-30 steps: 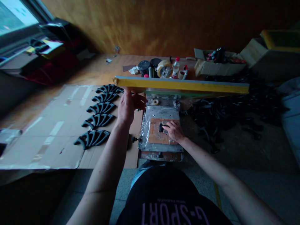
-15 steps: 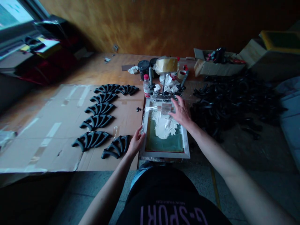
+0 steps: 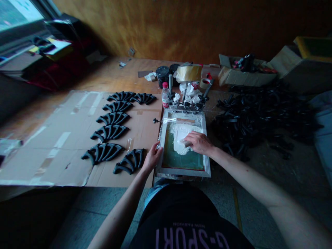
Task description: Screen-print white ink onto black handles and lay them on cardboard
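Dimly, cardboard (image 3: 64,138) covers wooden table (image 3: 109,76).

Light level: dim overall, colours muted and bluish.
Source: daylight from the bright window (image 3: 18,10) at upper left.
Shadows: the right-hand pile of black curved plastic parts (image 3: 261,114) merges into darkness.
Brightest spot: white ink (image 3: 178,136).
Distortion: wide-angle bending at the edges.
Sharpness: soft, grainy.

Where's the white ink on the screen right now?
In the head view, the white ink lies on the green mesh inside the screen frame, centre of the picture, under the right hand; the left hand grips the frame's left edge.
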{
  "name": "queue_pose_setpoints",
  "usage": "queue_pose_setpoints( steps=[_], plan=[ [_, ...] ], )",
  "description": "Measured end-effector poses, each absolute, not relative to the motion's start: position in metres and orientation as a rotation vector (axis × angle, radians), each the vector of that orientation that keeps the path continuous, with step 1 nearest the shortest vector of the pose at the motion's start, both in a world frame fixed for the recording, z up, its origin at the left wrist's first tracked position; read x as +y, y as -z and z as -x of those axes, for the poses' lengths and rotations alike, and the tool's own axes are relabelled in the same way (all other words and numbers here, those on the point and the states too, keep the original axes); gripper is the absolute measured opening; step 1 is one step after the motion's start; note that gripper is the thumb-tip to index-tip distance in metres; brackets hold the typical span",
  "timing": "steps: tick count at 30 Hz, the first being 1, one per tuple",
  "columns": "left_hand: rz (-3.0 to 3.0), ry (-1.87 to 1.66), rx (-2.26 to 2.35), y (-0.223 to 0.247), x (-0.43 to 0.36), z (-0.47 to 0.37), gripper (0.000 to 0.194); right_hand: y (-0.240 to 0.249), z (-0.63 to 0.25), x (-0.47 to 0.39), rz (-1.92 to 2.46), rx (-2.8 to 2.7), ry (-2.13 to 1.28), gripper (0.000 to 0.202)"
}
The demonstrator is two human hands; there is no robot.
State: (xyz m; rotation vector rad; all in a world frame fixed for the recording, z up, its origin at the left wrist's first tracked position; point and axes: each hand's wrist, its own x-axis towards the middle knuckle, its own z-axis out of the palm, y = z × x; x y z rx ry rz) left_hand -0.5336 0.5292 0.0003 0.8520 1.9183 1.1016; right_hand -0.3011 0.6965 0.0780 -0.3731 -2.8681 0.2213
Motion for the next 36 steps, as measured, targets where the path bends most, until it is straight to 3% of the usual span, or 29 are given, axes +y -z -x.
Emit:
queue_pose_setpoints(
  steps=[6, 9, 13, 17, 21, 25, 29, 33, 36],
  plan=[
    [-0.817, -1.136, 1.9, -0.006, 0.531, 0.53, 0.067, -0.058, 0.295, 0.677, 0.235, -2.815, -0.23, 0.017],
    [-0.818, -1.114, 1.865, -0.023, 0.529, 0.53, 0.07, -0.075, 0.31, 0.694, 0.438, -2.735, -0.319, 0.018],
    [-0.912, -1.11, 1.857, -0.071, 0.527, 0.531, 0.071, -0.112, 0.334, 0.739, 0.781, -2.541, -0.238, 0.052],
    [-1.051, -1.338, 1.828, -0.127, 0.537, 0.531, 0.058, -0.132, 0.302, 0.793, 1.018, -2.236, -0.161, 0.045],
    [-1.121, -1.684, 1.67, -0.169, 0.569, 0.53, 0.055, -0.104, 0.253, 0.81, 1.288, -2.002, -0.302, 0.038],
    [-1.086, -1.83, 1.532, -0.191, 0.602, 0.527, 0.056, -0.048, 0.257, 0.76, 1.266, -2.382, -0.482, 0.038],
    [-0.868, -1.823, 1.512, -0.165, 0.598, 0.504, 0.062, -0.023, 0.29, 0.704, 1.215, -2.729, -0.355, 0.022],
    [-0.561, -1.146, 1.404, -0.1, 0.561, 0.459, 0.067, -0.042, 0.314, 0.663, 1.345, -2.682, -0.46, 0.014],
    [-0.39, -1.186, 1.337, -0.067, 0.533, 0.441, 0.063, -0.058, 0.324, 0.632, 0.949, -2.689, -0.546, 0.011]
  ],
)
